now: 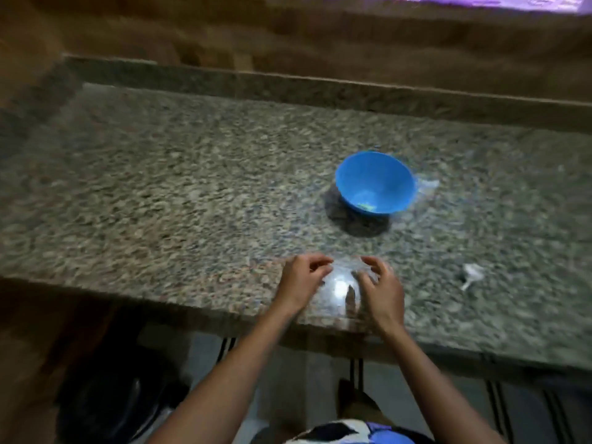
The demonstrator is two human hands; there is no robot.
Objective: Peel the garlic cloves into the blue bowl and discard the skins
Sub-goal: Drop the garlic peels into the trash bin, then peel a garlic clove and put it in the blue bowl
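Motion-blurred throughout. Near the front edge of a speckled granite countertop (160,187), both hands close together, with a clear plastic bag (341,285) between them. Fingers of the left hand (301,280) curled, tips pinching the bag's upper left edge. Fingers of the right hand (381,288) bent and spread, gripping the bag's right side from above. Inside the bag, a dark narrow shape, too blurred to identify.

Farther back and slightly right of the hands, well apart from them, the blue bowl (397,187), upright on the countertop, with a dark shadow at its front left. At the bottom of the bowl, a small yellowish-green bit (366,206); cannot tell whether a garlic clove. Just beside the bowl on its right, a flat clear plastic sheet (427,187). To the right of the hands, a small white papery scrap (471,274), possibly garlic skin, lying alone on the stone.

Along the back, a raised granite ledge (320,88). Below the counter at lower left, a dark rounded container (112,408), details lost in shadow.
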